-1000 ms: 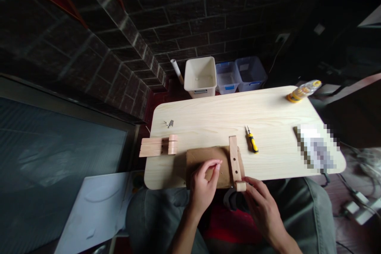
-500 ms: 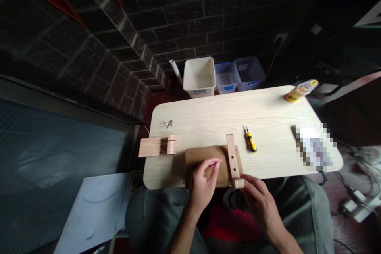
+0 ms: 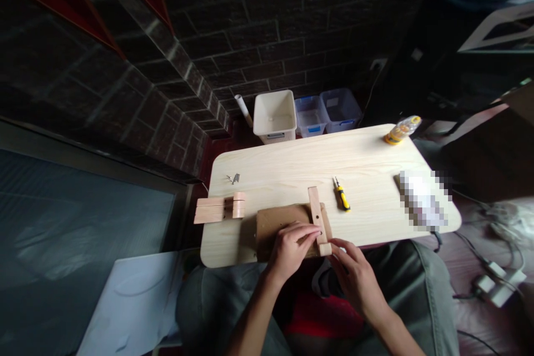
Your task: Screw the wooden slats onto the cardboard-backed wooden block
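A wooden piece (image 3: pixel 315 207) with dark holes and a small block at its near end lies across the right side of a brown cardboard box (image 3: pixel 267 231). My left hand (image 3: pixel 290 247) is closed in a pinch, its fingertips at a hole near the piece's lower end. Whatever is in that pinch is too small to make out. My right hand (image 3: pixel 354 270) grips the near end of the wooden piece from the right. A yellow and black screwdriver (image 3: pixel 342 198) lies right of the box.
On the table (image 3: pixel 287 167), several screws (image 3: pixel 234 178) and more wooden pieces (image 3: pixel 214 209) lie at the left. A plastic bottle (image 3: pixel 403 130) stands at the far right, behind a blurred-out item (image 3: pixel 421 200). Bins (image 3: pixel 275 114) stand behind the table.
My left hand has moved right, from over the box to the lower hole of the wooden piece. My right hand stays at the piece's end. The view has shifted slightly.
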Motion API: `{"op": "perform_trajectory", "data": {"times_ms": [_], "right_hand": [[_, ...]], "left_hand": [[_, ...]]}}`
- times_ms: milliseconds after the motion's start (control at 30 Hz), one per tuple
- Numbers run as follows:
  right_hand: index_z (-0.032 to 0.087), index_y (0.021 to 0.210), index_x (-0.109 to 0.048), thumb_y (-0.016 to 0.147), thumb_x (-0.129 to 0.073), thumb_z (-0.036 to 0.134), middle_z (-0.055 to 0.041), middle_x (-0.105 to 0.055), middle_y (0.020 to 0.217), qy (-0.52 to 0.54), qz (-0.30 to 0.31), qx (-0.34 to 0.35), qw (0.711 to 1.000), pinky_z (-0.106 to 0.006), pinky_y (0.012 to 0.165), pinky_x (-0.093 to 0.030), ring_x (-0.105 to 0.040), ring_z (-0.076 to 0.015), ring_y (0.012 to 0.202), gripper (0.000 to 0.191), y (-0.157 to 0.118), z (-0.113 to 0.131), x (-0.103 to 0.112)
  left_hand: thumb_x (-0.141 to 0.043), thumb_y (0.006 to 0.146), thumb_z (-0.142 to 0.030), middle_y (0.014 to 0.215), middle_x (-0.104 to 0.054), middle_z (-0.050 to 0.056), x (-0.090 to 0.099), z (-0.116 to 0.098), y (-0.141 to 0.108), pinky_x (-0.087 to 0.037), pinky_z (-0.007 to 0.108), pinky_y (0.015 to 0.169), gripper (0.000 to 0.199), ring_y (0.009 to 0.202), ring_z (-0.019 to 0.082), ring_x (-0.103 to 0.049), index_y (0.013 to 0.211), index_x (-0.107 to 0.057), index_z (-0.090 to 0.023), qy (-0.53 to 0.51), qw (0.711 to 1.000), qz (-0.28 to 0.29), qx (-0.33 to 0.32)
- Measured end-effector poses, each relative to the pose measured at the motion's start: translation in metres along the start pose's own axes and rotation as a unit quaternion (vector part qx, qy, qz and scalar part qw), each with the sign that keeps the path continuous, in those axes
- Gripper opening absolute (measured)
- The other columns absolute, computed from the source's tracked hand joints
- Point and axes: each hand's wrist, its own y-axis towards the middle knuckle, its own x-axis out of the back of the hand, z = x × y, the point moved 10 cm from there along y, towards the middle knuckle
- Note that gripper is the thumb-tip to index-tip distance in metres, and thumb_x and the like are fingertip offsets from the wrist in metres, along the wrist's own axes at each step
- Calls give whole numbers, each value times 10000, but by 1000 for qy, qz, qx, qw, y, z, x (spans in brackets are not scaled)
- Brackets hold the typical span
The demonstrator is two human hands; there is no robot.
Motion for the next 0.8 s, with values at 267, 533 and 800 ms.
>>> {"op": "perform_trajectory", "data": {"times_ms": [267,533,800], "right_hand": [[327,1319,-604,1009,-470,233,-84,-644,1203,-13,-2,7,1000,-409,889,-568,-645,-258,1053,350,-2,4,2],[340,1315,-606,1005,-497,246,-66,-659,1192,-14,-16,14,1000,-379,886,-560,-655,-242,1041,342,-3,6,7],[335,1297,-626,998,-506,249,-63,-671,1194,-21,-8,25,999,-371,892,-565,-670,-235,1027,334,-2,4,9]], "left_hand": [[-622,942,-260,971,-761,41,-2,1,-7,-582,307,867,145,904,183,-713,1018,-745,-253,51,998,-24,-15],[-611,945,-187,947,-735,36,-9,-4,-11,-562,281,823,138,888,159,-684,1025,-713,-233,79,995,-5,-65],[-598,944,-169,975,-742,52,-14,-12,-13,-560,320,839,159,910,178,-675,1056,-698,-223,105,989,-1,-103]]}}
